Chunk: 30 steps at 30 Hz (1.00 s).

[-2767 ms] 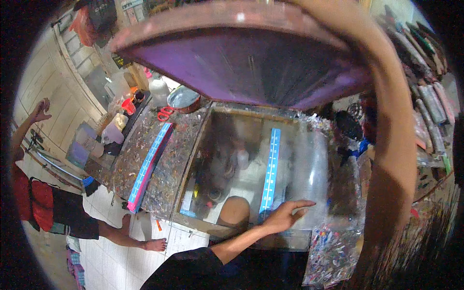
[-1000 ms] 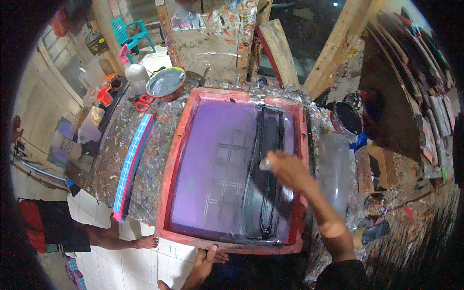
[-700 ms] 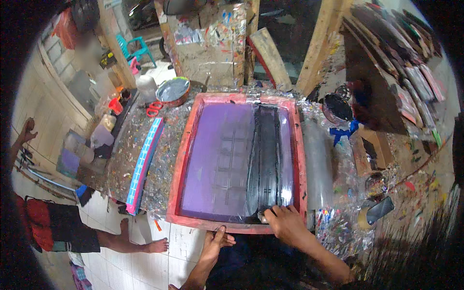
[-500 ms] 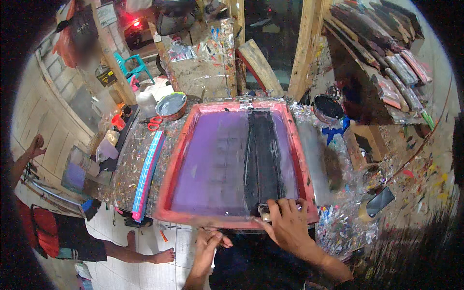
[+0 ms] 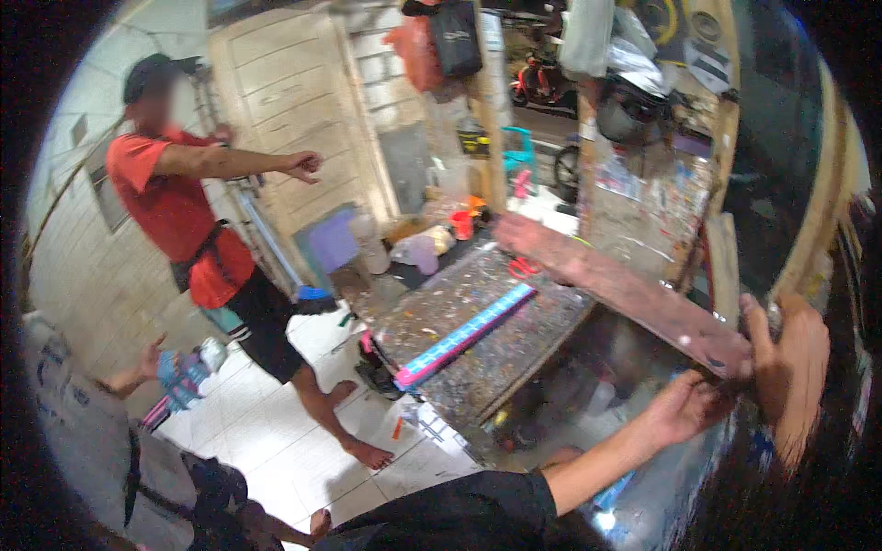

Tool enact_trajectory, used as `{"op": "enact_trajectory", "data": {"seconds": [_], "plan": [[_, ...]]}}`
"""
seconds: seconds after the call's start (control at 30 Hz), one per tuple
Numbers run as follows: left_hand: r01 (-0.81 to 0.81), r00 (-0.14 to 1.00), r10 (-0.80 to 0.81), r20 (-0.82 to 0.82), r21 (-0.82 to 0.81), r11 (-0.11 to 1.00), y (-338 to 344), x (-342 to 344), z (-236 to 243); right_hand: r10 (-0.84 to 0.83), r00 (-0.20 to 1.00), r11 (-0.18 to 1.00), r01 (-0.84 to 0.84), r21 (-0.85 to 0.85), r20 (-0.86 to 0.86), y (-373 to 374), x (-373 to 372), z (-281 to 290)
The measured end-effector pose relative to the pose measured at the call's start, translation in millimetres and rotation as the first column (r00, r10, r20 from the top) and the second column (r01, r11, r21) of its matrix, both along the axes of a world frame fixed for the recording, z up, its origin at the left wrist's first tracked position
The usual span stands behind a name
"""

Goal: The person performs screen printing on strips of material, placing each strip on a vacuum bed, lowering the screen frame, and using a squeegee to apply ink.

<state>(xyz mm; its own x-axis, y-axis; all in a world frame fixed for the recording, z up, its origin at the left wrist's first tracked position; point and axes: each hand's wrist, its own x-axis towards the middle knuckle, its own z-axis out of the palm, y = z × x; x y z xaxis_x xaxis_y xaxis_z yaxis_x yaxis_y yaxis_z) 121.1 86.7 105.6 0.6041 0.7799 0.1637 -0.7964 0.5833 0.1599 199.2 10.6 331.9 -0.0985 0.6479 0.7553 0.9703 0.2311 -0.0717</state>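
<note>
- Overlapping the near end of the reddish frame, our right hand has its thumb apart from its other fingers; blur keeps us from telling whether they have hold of it.
- Just left of and below those fingers, our left hand has its fingers bent nearly closed at the frame's lower edge; we cannot tell whether they grip it or only touch it.
- The frame runs up and leftward from our fingers, seen side-on and raised above the dark glassy panel set into the desk.
- Well left of our left fingers, we see a blue strip with a pink edge lying slantwise on the desk.
- Beyond its upper end, farther from our fingers, are red scissors, close to the frame's far end, and an orange-red cup.
- Far to the left of our fingers, a co-worker in a red shirt stands with an arm stretched out toward the desk.
</note>
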Motion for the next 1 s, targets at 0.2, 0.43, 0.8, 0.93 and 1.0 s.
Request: {"op": "enact_trajectory", "data": {"seconds": [0.2, 0.43, 0.8, 0.93, 1.0], "plan": [[-0.151, 0.969, 0.176, -0.175, 0.149, 0.977, -10, -1, 29, -0.090, 0.996, 0.993, 0.090, -0.082, 0.007, 57, 30, 19], [-0.179, 0.856, 0.175, -0.485, 0.040, 0.983, 40, -10, 7, 0.108, 0.932, 0.973, -0.170, 0.156, 0.345, 97, 52, 24], [-0.161, 0.785, 0.138, -0.605, 0.017, 0.987, 50, -269, -179, 0.114, 0.993, 0.976, -0.106, -0.191, 0.029, 87, 37, 69], [-0.405, 0.135, 0.253, -0.958, 0.179, 0.897, 58, -403, -119, 0.188, 0.945, 0.981, -0.191, -0.016, 0.266, 105, 53, 74], [-0.273, -0.200, 0.381, -0.903, 0.425, 0.863, 47, -472, -64, 0.179, 0.945, 0.984, -0.168, -0.061, 0.275, 128, 68, 77]]}}
